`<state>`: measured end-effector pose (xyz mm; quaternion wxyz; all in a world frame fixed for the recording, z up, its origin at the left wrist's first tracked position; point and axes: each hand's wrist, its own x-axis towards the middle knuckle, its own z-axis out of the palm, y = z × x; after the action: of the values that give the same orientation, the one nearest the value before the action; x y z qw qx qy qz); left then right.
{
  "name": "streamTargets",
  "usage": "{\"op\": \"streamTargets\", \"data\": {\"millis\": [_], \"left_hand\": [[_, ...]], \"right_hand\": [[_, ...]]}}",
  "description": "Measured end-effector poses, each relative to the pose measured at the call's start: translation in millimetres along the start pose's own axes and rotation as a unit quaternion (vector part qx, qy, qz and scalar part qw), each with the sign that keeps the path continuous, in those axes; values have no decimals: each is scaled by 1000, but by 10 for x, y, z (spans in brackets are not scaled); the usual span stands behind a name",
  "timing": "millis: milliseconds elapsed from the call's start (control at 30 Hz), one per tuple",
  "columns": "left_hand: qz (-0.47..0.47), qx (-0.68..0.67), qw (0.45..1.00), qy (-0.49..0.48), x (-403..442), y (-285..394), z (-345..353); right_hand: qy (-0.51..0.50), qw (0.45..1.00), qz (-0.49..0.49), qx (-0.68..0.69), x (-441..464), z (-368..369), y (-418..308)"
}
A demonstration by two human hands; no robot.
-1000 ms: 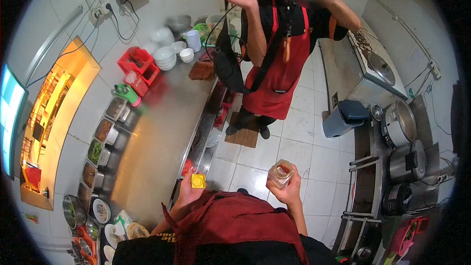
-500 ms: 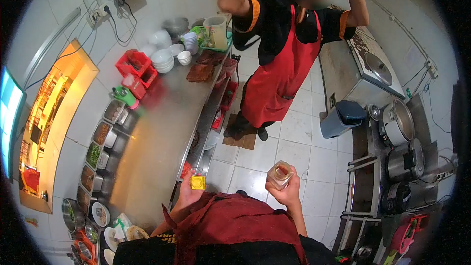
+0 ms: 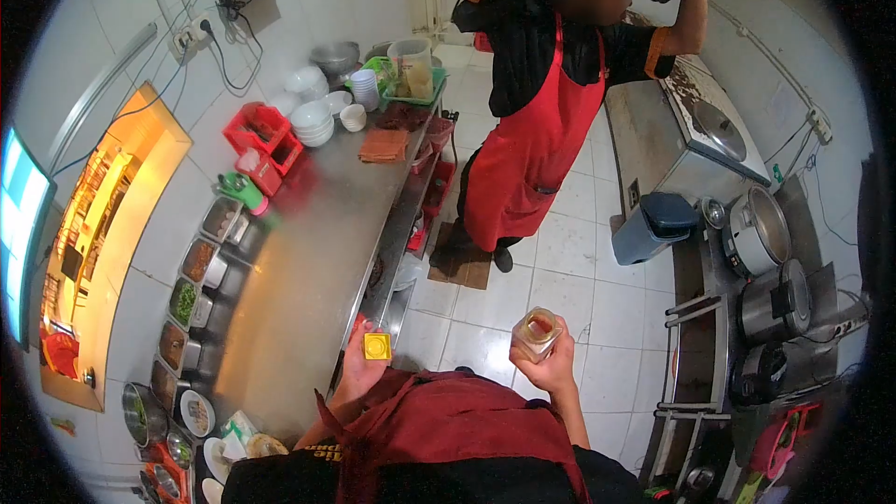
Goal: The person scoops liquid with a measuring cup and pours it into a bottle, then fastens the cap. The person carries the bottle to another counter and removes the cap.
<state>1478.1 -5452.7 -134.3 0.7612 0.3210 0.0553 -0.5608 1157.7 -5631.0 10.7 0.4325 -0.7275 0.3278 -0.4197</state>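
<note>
My right hand (image 3: 553,366) is wrapped round a clear, square-sided jar (image 3: 536,336). Its mouth is uncovered and faces up toward me, with something reddish visible inside. In my left hand (image 3: 357,366) is a yellow square lid (image 3: 377,346), a round ring showing on its face. Both hands are held apart in front of my dark red apron (image 3: 448,415), the left one close to the edge of the steel counter (image 3: 308,252).
A co-worker in a red apron (image 3: 537,159) stands ahead with both arms raised. Food pans (image 3: 185,303), white bowls (image 3: 313,121) and red baskets (image 3: 257,131) line the counter on the left. To the right are a grey bin (image 3: 649,233), pots (image 3: 775,303) and a metal rack (image 3: 691,355).
The co-worker has shifted slightly to the right and turned the head, arms still raised. My view has moved a little. Both my hands keep their hold on the jar and lid.
</note>
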Motion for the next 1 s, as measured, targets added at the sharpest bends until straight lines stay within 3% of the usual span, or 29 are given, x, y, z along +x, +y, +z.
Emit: {"op": "streamTargets", "data": {"millis": [133, 167, 200, 300, 400, 633, 767, 933, 1000], "left_hand": [[62, -7, 997, 34, 68, 302, 24], [107, 4, 989, 99, 14, 363, 145], [105, 6, 990, 97, 62, 404, 18], [188, 115, 950, 221, 415, 695, -725], [181, 141, 942, 245, 567, 789, -1079], [191, 172, 933, 251, 365, 463, -243], [171, 181, 946, 209, 182, 400, 75], [168, 139, 954, 208, 339, 345, -176], [156, 138, 964, 163, 460, 326, -386]], "right_hand": [[-3, 1000, -2, -24, -2, -27, 19], [1, 1000, -4, -26, 1, -39, 27], [-1, 1000, 17, -1, -11, -44, 32], [1, 1000, 25, 12, -1, -57, -30], [8, 1000, 3, 0, -1, -52, -49], [9, 1000, -9, 5, -12, -6, -24], [8, 1000, -16, -19, -49, -2, -53], [14, 998, 47, 28, -110, 22, -98], [13, 1000, -11, 9, -118, 34, -14]]}}
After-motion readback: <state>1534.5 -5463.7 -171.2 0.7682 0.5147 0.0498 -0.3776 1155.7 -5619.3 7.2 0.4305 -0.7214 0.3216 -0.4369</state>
